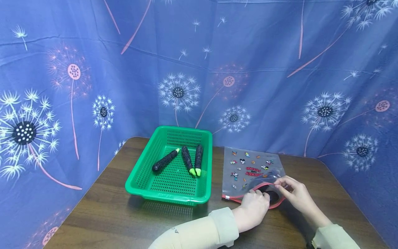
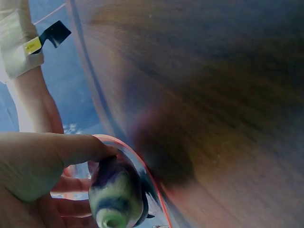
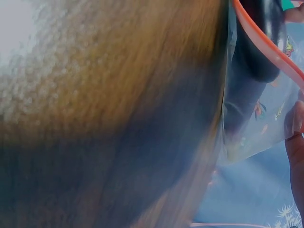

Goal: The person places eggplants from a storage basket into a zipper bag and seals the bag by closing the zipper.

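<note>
Blue dandelion cloth (image 1: 133, 86) hangs around your wooden table (image 1: 102, 207), where a green basket (image 1: 168, 198) holding three dark eggplants (image 1: 165, 160) sits left of a clear printed bag (image 1: 236, 173). Your left hand (image 1: 253, 208) grips another eggplant (image 2: 116, 192), partly inside the bag's red-edged mouth; your right hand (image 1: 295, 195) pinches the bag's edge.

A curtained-off tabletop nook, whether in a home or a studio I cannot tell: blue dandelion-print cloth (image 1: 192, 45) hangs from nine o'clock through twelve to three around a wood-grain table (image 1: 105, 214). Kitchen-type goods lie on it: a green basket (image 1: 168, 198) with eggplants (image 1: 187, 159) towards eleven, a zip bag (image 1: 244, 176) at two.
</note>
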